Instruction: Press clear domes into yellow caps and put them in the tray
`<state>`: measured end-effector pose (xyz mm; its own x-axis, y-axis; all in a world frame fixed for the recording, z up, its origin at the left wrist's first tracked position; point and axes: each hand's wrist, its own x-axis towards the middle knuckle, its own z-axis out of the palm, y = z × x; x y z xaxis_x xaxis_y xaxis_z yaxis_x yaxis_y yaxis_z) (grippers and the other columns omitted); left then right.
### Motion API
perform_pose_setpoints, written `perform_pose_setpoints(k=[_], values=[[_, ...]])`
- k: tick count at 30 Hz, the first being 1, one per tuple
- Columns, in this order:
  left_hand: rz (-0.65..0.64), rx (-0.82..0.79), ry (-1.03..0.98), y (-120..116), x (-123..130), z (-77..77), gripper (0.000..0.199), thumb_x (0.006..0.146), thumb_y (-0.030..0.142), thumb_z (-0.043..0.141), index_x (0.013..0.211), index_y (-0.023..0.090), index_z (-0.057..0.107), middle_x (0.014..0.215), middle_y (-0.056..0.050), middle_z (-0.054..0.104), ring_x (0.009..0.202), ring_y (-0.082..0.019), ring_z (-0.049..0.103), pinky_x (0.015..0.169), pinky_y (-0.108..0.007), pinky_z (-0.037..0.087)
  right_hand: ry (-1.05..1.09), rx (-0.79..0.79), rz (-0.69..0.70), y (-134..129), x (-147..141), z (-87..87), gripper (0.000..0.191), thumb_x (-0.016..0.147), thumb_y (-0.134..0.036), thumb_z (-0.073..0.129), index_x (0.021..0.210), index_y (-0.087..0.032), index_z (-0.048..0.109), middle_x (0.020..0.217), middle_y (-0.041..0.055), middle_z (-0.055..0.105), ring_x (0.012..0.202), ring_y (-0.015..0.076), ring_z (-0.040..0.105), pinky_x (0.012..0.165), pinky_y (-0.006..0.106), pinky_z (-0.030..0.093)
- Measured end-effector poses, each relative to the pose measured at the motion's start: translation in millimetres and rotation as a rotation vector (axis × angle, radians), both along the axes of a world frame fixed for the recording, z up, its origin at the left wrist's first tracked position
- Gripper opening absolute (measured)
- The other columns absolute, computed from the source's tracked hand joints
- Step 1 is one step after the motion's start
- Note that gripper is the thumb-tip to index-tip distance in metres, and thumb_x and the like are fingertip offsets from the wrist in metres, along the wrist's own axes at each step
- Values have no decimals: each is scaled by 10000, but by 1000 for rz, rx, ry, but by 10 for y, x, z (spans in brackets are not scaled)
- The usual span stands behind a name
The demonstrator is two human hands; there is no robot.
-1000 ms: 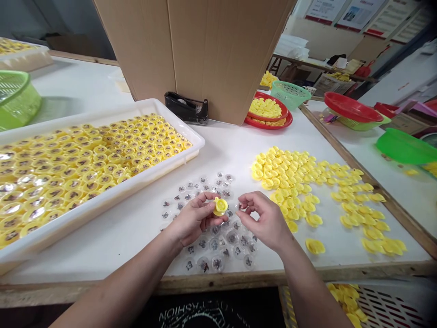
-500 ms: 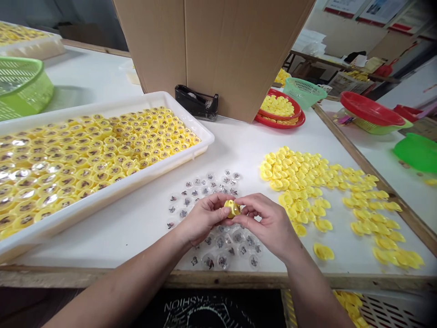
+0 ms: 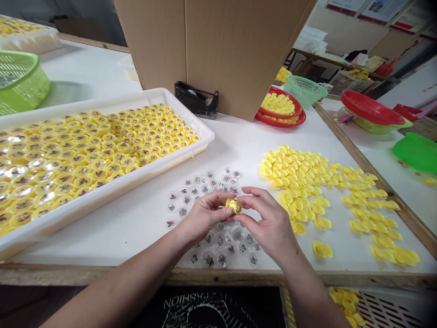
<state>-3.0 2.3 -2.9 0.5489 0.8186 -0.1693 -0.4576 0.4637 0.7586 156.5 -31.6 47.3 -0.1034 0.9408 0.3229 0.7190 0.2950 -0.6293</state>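
Between my two hands is a small yellow plastic piece (image 3: 233, 206) with a clear dome on its right side. My left hand (image 3: 206, 214) pinches its yellow part between thumb and fingers. My right hand (image 3: 268, 218) has thumb and index fingertips on the dome side, its other fingers raised. Beneath both hands lie several clear round discs (image 3: 221, 260) with small dark printed figures; my hands hide some of them. Loose yellow plastic pieces (image 3: 297, 168) are spread on the white table to the right of my right hand.
A white tray (image 3: 201, 146) full of yellow pieces with printed faces stands at left. A black tape dispenser (image 3: 197, 100) sits before a tall cardboard box (image 3: 218, 50). Red plates (image 3: 300, 119) and a green basket (image 3: 305, 91) stand at back right. A wooden edge (image 3: 136, 275) runs along the front.
The yellow piece has turned so its clear side faces more to the right. My right fingers have spread and lifted slightly. The left hand keeps its pinch.
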Motion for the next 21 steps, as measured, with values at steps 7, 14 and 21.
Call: perform_pose_setpoints(k=[7,14,21], values=[[25,-27,18,-16,25,3,320,688,215,752,990,164,658,889,-49,673,772,-137,621,709,-273,495,104,-126,-53,-53,-30,-32,244,759,-213,673,1000,-250,665,884,16,692,701,149,653,651,290,563],[12,-1,33,-6,6,-19,327,715,212,728,1034,194,656,944,-49,672,781,-127,614,719,-276,495,15,12,-76,-96,-55,-43,303,768,-169,639,1062,-238,609,901,22,696,733,157,650,689,304,563],[21,49,77,-13,5,11,336,704,204,733,1030,175,658,891,-49,679,744,-122,606,692,-268,491,-34,95,11,-104,-28,-45,253,799,-117,575,1006,-248,639,1071,57,661,905,192,643,795,359,552]])
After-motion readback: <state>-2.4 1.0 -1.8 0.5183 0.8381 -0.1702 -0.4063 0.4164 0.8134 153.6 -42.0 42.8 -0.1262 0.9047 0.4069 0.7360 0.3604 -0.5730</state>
